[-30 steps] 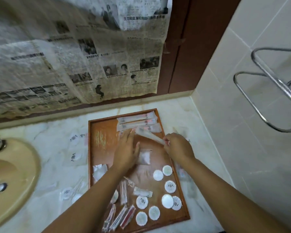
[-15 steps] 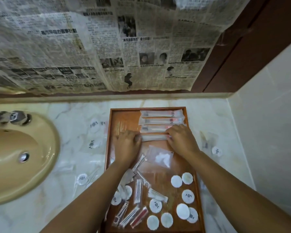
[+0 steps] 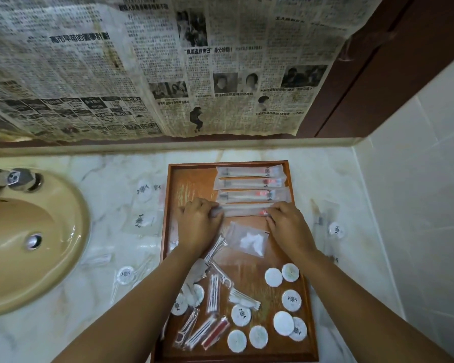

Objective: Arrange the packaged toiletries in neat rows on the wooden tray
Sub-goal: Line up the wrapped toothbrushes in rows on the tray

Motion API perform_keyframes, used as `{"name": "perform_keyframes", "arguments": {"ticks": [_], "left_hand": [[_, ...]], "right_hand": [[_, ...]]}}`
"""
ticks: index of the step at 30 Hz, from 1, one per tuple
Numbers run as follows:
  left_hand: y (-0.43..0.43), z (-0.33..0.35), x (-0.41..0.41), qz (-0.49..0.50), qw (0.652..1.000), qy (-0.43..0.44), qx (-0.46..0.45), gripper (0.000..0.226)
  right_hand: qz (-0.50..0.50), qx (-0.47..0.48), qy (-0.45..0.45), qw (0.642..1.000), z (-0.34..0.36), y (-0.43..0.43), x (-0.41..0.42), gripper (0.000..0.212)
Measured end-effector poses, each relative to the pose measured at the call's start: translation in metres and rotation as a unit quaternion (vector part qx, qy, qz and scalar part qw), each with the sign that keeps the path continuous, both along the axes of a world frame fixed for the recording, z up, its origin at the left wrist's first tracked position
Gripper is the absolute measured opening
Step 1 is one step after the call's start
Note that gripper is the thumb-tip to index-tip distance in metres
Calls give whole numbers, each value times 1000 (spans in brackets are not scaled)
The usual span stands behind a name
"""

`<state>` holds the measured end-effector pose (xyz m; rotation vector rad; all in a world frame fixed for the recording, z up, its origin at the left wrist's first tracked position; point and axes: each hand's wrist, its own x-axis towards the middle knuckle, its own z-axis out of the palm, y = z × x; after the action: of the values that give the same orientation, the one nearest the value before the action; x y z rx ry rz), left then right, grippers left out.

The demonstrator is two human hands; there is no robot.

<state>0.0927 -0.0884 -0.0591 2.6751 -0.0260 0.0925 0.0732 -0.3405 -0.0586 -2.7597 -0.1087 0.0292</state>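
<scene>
Rows are under way at the far end of the wooden tray (image 3: 194, 165). Three long packets (image 3: 249, 183) lie there side by side and parallel. A fourth long packet (image 3: 243, 211) sits just nearer than them, on the tray and almost touching the third.

The left hand (image 3: 198, 224) has its fingers bent over the packet's left end. The right hand (image 3: 288, 224) does the same at the right end, so each hand grips one end. The step in hand looks like squaring this packet up against its neighbours.

The next move probably calls for nudging it level with the row and letting go without dragging it askew. After that comes the loose heap nearer the person. A square sachet (image 3: 248, 241) lies just beneath the hands. Beyond it, round white packets (image 3: 290, 299) are scattered on the right, and cotton swab packets (image 3: 212, 293) lie jumbled on the left.

Both sets of fingertips are hidden under the knuckles, so whether a thumb sits beneath the packet cannot be told. The left forearm covers part of the jumble. The fourth packet's contents are blurred apart from a red mark near its right end. Clear packets on the marble counter (image 3: 102, 205), on both sides of the tray, nearly vanish against the stone.
</scene>
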Motion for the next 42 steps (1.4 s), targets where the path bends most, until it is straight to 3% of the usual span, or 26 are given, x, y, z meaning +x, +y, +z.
{"name": "perform_keyframes", "arguments": {"ticks": [9,13,19,24,33,39,42], "left_hand": [[2,-1,4,-34,998,1,47,15],[-14,6,6,-113,988,-19,104,20],[-55,9,11,-206,973,20,100,21],[-65,3,12,-209,973,25,96,13],[-73,0,8,-223,972,9,75,34],[-75,-2,8,-199,978,17,59,27],[-77,0,8,-203,978,5,55,26]], "right_hand": [[13,-28,-12,999,3,-5,6,21],[38,-60,-14,997,5,-8,5,20],[40,-101,-29,994,10,-7,0,15],[-14,-134,-1,991,12,-21,3,28],[-19,-103,51,993,20,-24,9,43],[9,-106,59,993,20,-25,7,45],[33,-112,62,991,20,-24,9,36]]}}
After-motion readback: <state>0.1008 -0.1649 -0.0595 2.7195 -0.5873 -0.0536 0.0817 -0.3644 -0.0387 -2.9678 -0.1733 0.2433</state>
